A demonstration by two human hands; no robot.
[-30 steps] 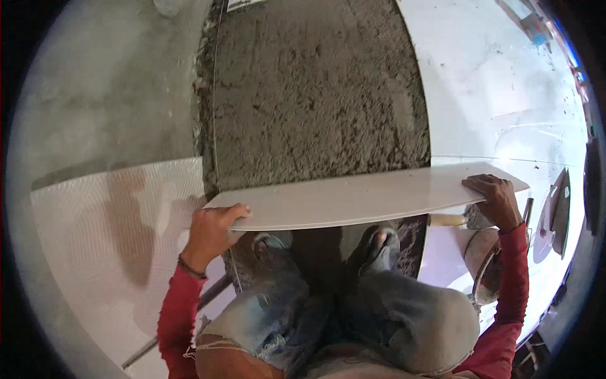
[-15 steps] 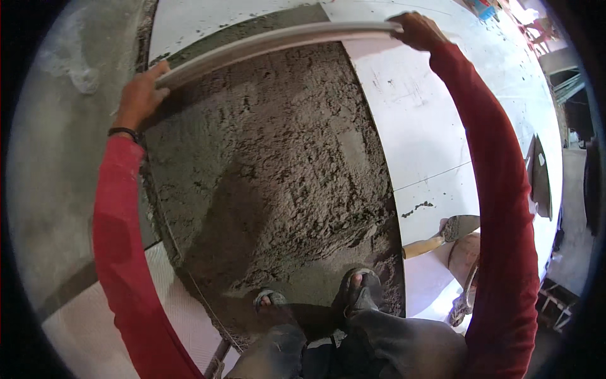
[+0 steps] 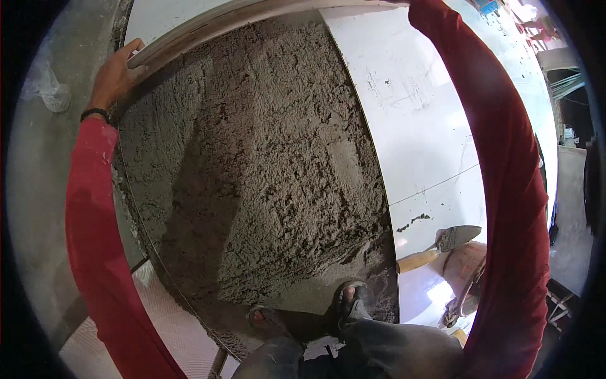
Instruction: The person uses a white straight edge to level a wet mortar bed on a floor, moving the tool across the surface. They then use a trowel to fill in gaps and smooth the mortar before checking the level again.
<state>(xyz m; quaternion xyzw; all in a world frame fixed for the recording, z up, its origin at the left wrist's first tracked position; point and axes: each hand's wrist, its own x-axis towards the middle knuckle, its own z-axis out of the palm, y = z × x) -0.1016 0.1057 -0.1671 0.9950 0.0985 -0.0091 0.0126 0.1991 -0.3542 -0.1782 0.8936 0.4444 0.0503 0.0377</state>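
A long, pale straightedge (image 3: 208, 28) spans the far side of a bed of damp grey mortar (image 3: 284, 139). My left hand (image 3: 117, 76) is closed around its left end, with a dark band on the wrist. At the top edge of the picture my right hand (image 3: 394, 2) is at the other end of the straightedge, mostly cut off by the frame. Rough, crumbly mortar fills the middle of the bed, while smoother patches show near my feet and along the left side.
Large white tiles (image 3: 420, 120) border the bed on the right. A trowel (image 3: 459, 237) with a wooden handle lies there beside a mortar-stained bucket (image 3: 464, 271). A thin string (image 3: 134, 196) runs along the left edge. My sandalled feet (image 3: 353, 297) stand at the near end.
The straightedge has moved farther away from me over the mortar, with both arms stretched out more. My right hand has gone almost out of the picture, and the view has shifted slightly.
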